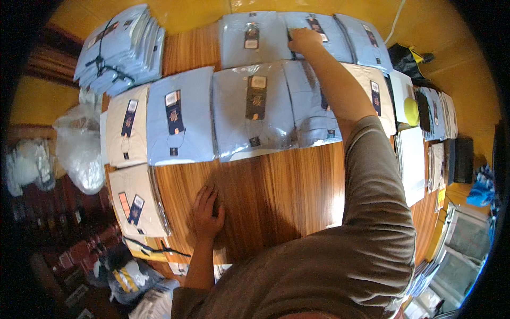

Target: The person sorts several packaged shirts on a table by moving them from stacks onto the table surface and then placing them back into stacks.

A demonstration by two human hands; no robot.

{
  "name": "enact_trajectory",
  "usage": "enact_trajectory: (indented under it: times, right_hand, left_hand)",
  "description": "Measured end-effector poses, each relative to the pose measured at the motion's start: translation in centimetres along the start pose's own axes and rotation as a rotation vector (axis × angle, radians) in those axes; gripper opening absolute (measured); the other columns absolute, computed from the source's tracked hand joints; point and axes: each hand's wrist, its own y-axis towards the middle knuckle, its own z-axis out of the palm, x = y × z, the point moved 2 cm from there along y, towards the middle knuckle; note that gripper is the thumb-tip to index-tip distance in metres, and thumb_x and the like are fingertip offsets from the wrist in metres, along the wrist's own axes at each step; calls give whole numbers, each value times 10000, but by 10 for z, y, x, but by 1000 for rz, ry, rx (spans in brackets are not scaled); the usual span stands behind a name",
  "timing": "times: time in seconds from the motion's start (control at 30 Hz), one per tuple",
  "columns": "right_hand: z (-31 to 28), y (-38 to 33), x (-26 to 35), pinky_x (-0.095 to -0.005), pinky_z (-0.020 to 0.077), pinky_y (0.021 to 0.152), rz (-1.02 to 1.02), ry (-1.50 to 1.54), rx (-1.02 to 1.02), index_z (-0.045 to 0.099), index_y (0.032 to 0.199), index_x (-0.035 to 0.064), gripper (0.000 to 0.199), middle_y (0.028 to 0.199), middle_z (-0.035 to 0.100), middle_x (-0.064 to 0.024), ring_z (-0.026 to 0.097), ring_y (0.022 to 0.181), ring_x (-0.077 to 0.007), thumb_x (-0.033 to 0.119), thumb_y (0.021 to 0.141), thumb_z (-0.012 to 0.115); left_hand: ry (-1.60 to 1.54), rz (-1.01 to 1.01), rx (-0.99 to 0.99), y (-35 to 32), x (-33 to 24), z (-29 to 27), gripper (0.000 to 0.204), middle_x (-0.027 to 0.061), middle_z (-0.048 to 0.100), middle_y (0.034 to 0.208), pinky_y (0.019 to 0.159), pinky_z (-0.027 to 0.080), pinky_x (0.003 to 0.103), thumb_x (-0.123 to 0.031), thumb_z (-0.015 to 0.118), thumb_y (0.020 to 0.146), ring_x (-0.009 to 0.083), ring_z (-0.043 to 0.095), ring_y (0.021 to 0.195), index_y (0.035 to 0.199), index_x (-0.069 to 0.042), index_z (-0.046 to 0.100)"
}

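My left hand (207, 213) lies flat on the wooden table (260, 196), fingers stretched out and holding nothing. Stretched to the far row, my right hand (307, 41) is closed at the left edge of a light blue folded shirt (332, 48) with a dark tag; what its fingers grip is hidden. Left of it lies another blue folded shirt (236, 37). Nearer me runs a row of shirts in clear bags: a cream one (139, 143), a blue one (196, 117), a shiny bagged blue one (226, 106), and more partly under my right arm.
A stack of blue shirts (119, 53) tied with dark cord stands far left. Below it hangs a clear plastic bag (79, 149). A cream folded shirt (151, 204) lies near left. Along the right side are a yellow-green round thing (410, 111), white sheets (410, 165) and more folded clothes (436, 109).
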Motion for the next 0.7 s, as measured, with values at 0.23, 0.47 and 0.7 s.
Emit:
enact_trajectory:
  times: [0.23, 0.47, 0.7]
  right_hand:
    - [-16, 28, -20, -523, 541, 979, -100, 14, -149, 741, 1141, 27, 411, 1152, 724, -267, 696, 1108, -440, 360, 957, 583]
    - [-159, -95, -48, -526, 551, 912, -195, 245, -531, 703, 1218, 37, 372, 1096, 713, -278, 707, 1052, -438, 312, 1022, 547]
    - [-154, -400, 23, -407, 586, 858, -550, 383, -615, 644, 1319, 8, 346, 1109, 737, -231, 748, 976, -301, 23, 984, 561]
  left_hand:
    - [-134, 11, -46, -8, 17, 7, 417, 154, 599, 1428, 1142, 439, 509, -96, 715, 860, 387, 523, 1368, 1267, -20, 661]
    - [-166, 15, -71, -13, 18, 5, 382, 111, 607, 1438, 1134, 451, 484, -117, 728, 901, 341, 533, 1370, 1269, -33, 671]
    - [-1721, -332, 34, -19, 1, 3, 573, 143, 599, 1441, 1122, 447, 503, -460, 545, 1059, 304, 598, 1275, 1478, -70, 530]
